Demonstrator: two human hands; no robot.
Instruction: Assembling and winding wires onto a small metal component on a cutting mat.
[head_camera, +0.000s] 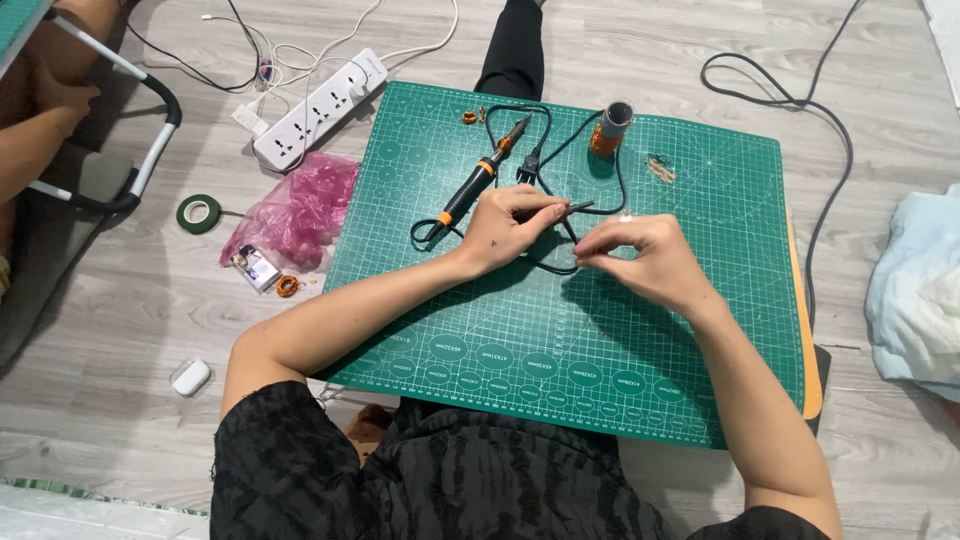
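Note:
My left hand (510, 228) pinches a small dark tool, likely tweezers (572, 208), whose tip points right. My right hand (640, 258) sits just beside it, fingers closed on something tiny that I cannot make out. Both hands hover over the middle of a green cutting mat (560, 340). A black and orange soldering iron (478, 183) lies on the mat behind my left hand, its black cord (545, 180) looping under both hands.
An orange cylinder (610, 128) and small metal bits (660, 168) lie at the mat's far side. Left of the mat are a white power strip (320, 108), a pink plastic bag (300, 208), a green tape roll (199, 213) and a white case (190, 377). Another person's arm (40, 130) is far left.

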